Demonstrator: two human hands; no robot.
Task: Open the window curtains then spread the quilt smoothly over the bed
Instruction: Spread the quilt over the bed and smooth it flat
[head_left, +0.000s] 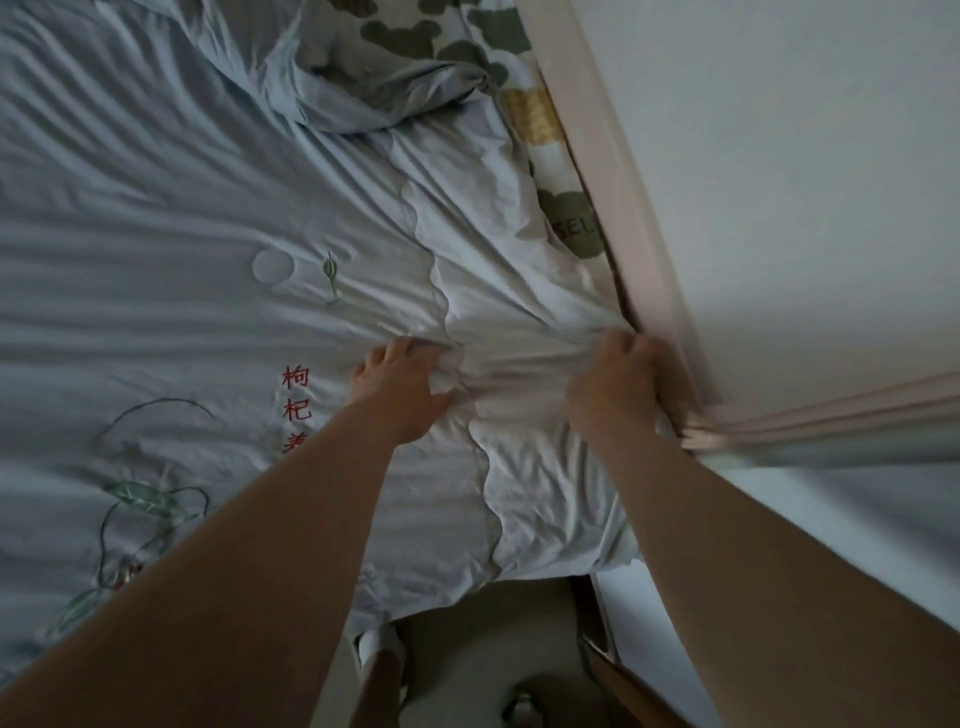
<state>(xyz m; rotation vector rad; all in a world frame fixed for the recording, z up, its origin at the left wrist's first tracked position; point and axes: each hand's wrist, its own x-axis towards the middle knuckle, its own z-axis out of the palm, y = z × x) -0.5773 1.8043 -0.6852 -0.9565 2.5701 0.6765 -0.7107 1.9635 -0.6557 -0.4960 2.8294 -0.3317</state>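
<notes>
**Both hands gather the quilt's right border**

The fingers (400, 349) of the left hand (406, 387) curl into the cloth and pinch up a fold, with creases fanning out from it. The right hand (615, 382) curls over the border beside the pale rail (613, 171); its fingertips are hidden.

The quilt (208, 234) lies rumpled across the bed, its white border along the right side. A patterned pillow (395, 36) lies at the far end.

The quilt looks soft, light and limp, so a tug probably tightens only the part being held. The border and corners seem the best places to grip, drawing outward towards the rail.
</notes>
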